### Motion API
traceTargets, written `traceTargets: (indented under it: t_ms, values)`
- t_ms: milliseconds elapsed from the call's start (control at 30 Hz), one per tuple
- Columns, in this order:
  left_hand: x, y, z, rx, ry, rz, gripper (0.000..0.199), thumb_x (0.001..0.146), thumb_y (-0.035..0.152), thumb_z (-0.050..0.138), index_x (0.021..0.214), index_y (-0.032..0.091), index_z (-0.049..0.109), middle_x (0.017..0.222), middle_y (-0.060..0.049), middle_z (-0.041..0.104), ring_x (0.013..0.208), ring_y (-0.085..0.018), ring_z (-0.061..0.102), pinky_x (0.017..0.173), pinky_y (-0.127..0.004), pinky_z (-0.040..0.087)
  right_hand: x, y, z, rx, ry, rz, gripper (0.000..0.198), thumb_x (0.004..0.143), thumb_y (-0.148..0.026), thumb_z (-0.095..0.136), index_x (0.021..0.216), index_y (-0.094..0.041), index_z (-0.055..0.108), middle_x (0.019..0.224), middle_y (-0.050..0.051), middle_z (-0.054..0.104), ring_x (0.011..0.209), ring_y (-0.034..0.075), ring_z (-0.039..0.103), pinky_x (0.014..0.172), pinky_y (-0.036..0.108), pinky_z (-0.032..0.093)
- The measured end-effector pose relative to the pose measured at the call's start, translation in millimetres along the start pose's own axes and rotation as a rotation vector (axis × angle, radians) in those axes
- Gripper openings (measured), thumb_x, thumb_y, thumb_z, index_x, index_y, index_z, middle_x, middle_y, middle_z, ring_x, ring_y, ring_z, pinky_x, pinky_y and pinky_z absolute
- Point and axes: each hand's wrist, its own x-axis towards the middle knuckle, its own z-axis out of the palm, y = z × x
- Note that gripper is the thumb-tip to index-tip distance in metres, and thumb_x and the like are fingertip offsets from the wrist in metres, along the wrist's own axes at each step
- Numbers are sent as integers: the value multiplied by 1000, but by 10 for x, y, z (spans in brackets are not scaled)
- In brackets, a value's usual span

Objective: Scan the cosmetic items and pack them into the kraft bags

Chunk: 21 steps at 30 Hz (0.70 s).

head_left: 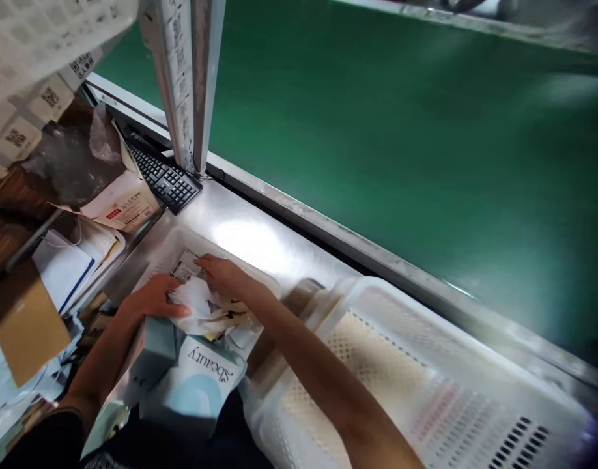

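A white plastic bin (264, 277) stands on the metal bench in front of me. My left hand (155, 296) reaches into it, thumb and fingers closed around a crumpled white plastic bag (194, 296). Beside it, my right hand (223, 277) pinches the edge of a printed label sheet (183, 266) with its fingertips. The right palm partly covers the things under it. Nearer my body are a pale blue box (157, 342) and a white and light-blue pouch (206, 371) lettered "beauty", both below my hands.
Stacked white perforated baskets (426, 391) stand at the right. A black keyboard (165, 176) lies behind an open carton (126, 202) with clear plastic in it. A metal post (182, 85) rises beside the green conveyor belt (401, 143). Cardboard (28, 326) and papers are at the left.
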Motion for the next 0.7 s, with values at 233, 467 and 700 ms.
traceTargets:
  t_ms: [233, 467, 700]
  values:
    - [33, 78, 150, 210, 111, 42, 49, 83, 60, 85, 63, 24, 58, 65, -2, 60, 64, -19, 50, 67, -34, 39, 759, -43, 313, -142, -81, -106, 30, 100, 1, 76, 126, -14, 81, 144, 12, 79, 134, 28, 75, 114, 48, 65]
    - [158, 50, 144, 258, 97, 72, 50, 80, 58, 92, 59, 27, 59, 61, -5, 61, 64, -24, 60, 68, -36, 42, 716, -21, 433, -45, 24, 55, 5, 105, -12, 82, 108, -14, 79, 136, 11, 79, 127, 27, 76, 114, 51, 65]
    - [240, -19, 43, 228, 95, 116, 43, 89, 56, 89, 67, 24, 70, 65, -5, 68, 69, -26, 68, 70, -34, 46, 736, -239, 215, 232, 240, 230, 23, 109, -35, 86, 103, -15, 77, 104, 3, 79, 91, 18, 78, 92, 40, 69]
